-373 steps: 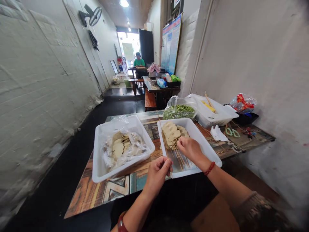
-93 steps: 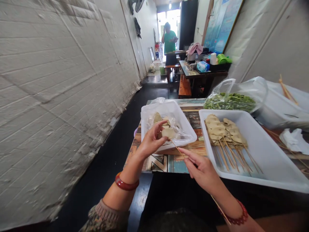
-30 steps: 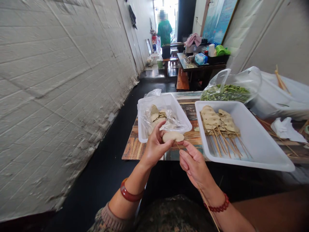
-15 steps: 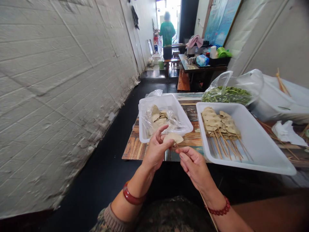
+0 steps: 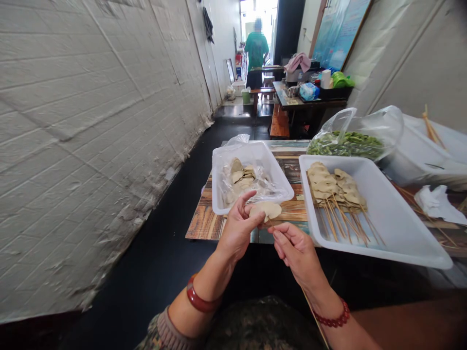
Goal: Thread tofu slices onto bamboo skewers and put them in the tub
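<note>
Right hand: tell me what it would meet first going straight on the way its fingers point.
Most likely the pale slice held by the left hand, just ahead of the right hand; exact depth is unclear.

**Narrow lane between two trays**

Ahead of the right hand (image 5: 294, 245), a strip of wood-patterned tabletop (image 5: 287, 169) leaves a passage. Beyond the left hand (image 5: 237, 231), a white rectangular plastic tray (image 5: 279, 175) blocks low reach, a clear plastic bag (image 5: 239, 139) spilling over its far rim. Right of the right hand, a second white rectangular plastic tray (image 5: 394, 228) raises its wall; tan skewered slices (image 5: 324, 184) crowd its nearer side, while the side farther from the hand is open from above. Beyond it bulges a clear bag of green vegetables (image 5: 359, 145).
</note>
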Motion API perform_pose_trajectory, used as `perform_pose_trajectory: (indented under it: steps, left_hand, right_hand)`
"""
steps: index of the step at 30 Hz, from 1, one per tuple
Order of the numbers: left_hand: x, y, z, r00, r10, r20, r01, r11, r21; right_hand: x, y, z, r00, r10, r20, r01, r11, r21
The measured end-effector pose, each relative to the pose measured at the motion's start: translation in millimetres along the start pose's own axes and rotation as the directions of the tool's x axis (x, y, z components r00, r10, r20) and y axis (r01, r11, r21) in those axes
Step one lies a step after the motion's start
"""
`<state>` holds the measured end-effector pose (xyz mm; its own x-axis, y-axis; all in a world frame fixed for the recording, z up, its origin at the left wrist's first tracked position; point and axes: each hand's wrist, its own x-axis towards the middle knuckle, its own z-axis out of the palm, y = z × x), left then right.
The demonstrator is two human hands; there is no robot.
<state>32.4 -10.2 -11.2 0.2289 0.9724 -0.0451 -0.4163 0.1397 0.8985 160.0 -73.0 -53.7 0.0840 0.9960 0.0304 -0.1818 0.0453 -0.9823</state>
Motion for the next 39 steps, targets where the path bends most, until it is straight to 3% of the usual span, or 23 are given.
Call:
perform_pose_trajectory:
  steps: [10,21,39]
  left_hand:
    - [-3.7,4.8,2.5,1.0,-0.013,-0.001,0.013,0.998,0.07]
    - [-2.8,5.6,-0.9,0.999,0.05,-0.02,-0.049,0.997,0.058]
    - [-2.7,2.7,-2.2,0.999,0.043,0.004,-0.043,0.997,0.067]
  right_hand:
    - [0.2,-2.3,-1.9,1.0,-0.029,-0.002,0.029,0.993,-0.116]
    - [-0.2,-3.5,-1.6,1.0,-0.001,0.013,0.002,0.996,-0.084]
    - [1.3,-7.1,0.6,1.0,0.023,0.005,-0.023,0.999,-0.049]
